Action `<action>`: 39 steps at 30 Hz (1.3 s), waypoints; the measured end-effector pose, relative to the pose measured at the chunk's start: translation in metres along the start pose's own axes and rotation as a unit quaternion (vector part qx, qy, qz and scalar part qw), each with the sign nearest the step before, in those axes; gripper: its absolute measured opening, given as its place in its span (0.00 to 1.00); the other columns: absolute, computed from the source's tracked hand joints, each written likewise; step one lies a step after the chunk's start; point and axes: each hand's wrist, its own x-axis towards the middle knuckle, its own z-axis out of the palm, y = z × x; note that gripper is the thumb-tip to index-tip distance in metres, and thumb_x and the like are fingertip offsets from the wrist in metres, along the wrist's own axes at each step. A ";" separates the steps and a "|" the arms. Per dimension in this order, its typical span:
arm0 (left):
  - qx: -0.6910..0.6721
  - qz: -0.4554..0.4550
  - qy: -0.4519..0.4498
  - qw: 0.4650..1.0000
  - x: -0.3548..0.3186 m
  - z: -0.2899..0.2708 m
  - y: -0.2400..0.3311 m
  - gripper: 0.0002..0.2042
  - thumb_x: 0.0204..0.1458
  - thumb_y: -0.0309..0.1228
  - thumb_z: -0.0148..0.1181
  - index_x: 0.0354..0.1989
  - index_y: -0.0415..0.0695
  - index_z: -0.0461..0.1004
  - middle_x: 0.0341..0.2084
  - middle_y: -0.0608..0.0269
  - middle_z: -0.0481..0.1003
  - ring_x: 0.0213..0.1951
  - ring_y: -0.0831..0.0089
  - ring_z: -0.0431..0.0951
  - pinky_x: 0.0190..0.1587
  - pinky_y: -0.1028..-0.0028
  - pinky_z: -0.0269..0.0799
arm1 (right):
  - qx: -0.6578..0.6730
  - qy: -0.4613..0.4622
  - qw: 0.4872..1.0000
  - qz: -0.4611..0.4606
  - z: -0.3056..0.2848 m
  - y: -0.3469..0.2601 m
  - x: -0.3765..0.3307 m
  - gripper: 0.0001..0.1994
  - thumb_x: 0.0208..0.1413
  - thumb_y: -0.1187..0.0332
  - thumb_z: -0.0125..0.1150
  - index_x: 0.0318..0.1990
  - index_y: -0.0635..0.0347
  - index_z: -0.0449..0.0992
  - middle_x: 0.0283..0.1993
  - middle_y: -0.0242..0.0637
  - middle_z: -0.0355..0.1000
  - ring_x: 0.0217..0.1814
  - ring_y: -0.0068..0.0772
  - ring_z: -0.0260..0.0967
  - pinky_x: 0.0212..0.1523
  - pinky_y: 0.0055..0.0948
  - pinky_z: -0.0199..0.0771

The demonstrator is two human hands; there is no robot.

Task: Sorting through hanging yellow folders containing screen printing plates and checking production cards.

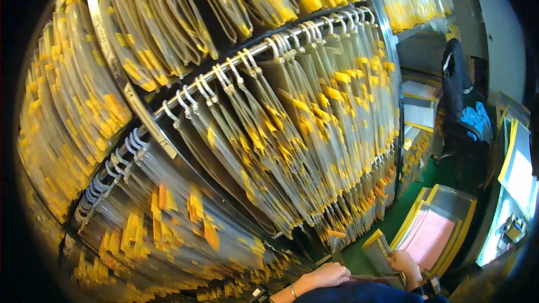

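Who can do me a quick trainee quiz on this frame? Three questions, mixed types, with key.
1. Which hand is at the yellow-edged sleeve just left of the pink paper?
2. True or false: the middle row of hanging sleeves hangs by pale hooks from a metal rail.
3. What colour is the crumpled item at upper right? A) red B) blue C) white

Key: 1. The right hand. 2. True. 3. B.

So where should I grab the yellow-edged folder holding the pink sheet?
Probably midway along its left yellow strip, coming from the left: that long edge borders green floor, the pink sheet lies inward, and the right hand occupies the near end.
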 end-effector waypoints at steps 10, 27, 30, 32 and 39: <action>-0.012 0.100 0.071 0.992 -0.012 -0.004 -0.001 0.16 0.53 0.38 0.52 0.24 0.35 0.75 0.18 0.49 0.72 0.19 0.59 0.70 0.26 0.64 0.63 | -0.026 0.015 0.997 -0.076 0.058 0.081 0.041 0.17 0.50 0.61 0.55 0.40 0.66 0.75 0.35 0.59 0.73 0.42 0.59 0.70 0.40 0.49 0.70; -0.010 0.070 0.116 0.991 -0.024 -0.009 0.005 0.17 0.52 0.38 0.51 0.23 0.35 0.75 0.17 0.48 0.71 0.19 0.57 0.69 0.27 0.62 0.64 | 0.024 -0.051 0.995 -0.084 -0.003 -0.017 0.029 0.17 0.53 0.61 0.53 0.43 0.65 0.76 0.35 0.59 0.73 0.41 0.58 0.72 0.40 0.47 0.71; -0.009 0.069 0.117 0.991 -0.024 -0.008 0.005 0.16 0.52 0.38 0.51 0.23 0.35 0.75 0.17 0.49 0.71 0.19 0.57 0.70 0.27 0.62 0.64 | 0.019 -0.053 0.995 -0.085 -0.003 -0.018 0.028 0.17 0.53 0.61 0.54 0.43 0.65 0.76 0.34 0.59 0.73 0.40 0.58 0.72 0.39 0.46 0.71; -0.010 0.068 0.117 0.991 -0.025 -0.009 0.006 0.16 0.52 0.38 0.51 0.23 0.35 0.75 0.17 0.49 0.71 0.20 0.57 0.70 0.27 0.62 0.64 | 0.004 -0.039 0.994 -0.103 0.000 -0.011 0.030 0.17 0.52 0.61 0.55 0.43 0.65 0.76 0.34 0.59 0.73 0.40 0.58 0.72 0.39 0.46 0.71; -0.010 0.073 0.126 0.989 -0.023 -0.007 0.005 0.16 0.52 0.38 0.52 0.24 0.36 0.75 0.17 0.49 0.72 0.20 0.57 0.70 0.26 0.62 0.64 | 0.030 -0.052 0.995 -0.076 0.014 0.009 0.037 0.15 0.53 0.64 0.55 0.43 0.66 0.75 0.25 0.52 0.74 0.26 0.46 0.74 0.28 0.41 0.73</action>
